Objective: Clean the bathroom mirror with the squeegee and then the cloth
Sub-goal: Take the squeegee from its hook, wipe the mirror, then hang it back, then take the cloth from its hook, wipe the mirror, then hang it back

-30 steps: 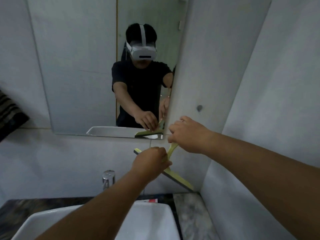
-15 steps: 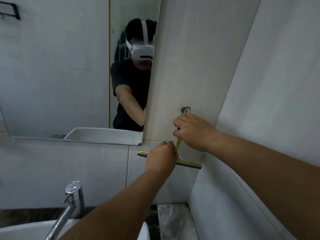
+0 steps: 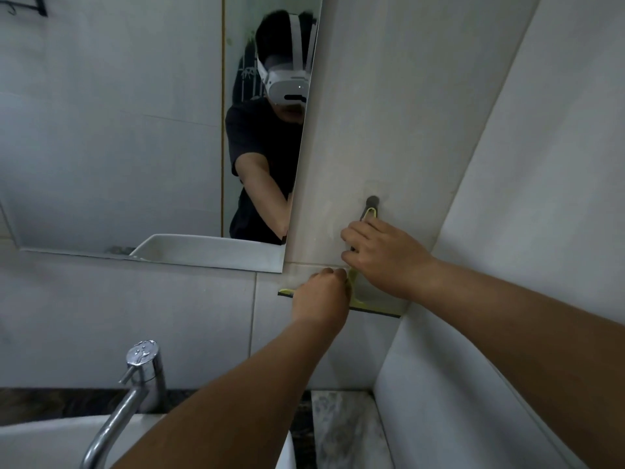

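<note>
The yellow squeegee [image 3: 363, 301], tilted loose a second ago, now hangs upright by its loop from the wall hook [image 3: 372, 200] at two o'clock of the mirror [image 3: 135, 130], right hand [image 3: 385, 255] gripping the handle, left hand [image 3: 321, 296] seemingly pinching near the blade (fingers hidden), so the cloth likely comes next.

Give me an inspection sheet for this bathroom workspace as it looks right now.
Surface: mirror on tiled wall, above the sink.
Job's things: yellow squeegee against the wall right of the mirror, handle loop at a wall hook; cloth nothing seen.
Clutter: nothing seen.
Grippers: left hand grips the squeegee near the blade; right hand holds the handle.
Cables: nothing seen.
Surroundings: chrome tap, marble counter.
</note>
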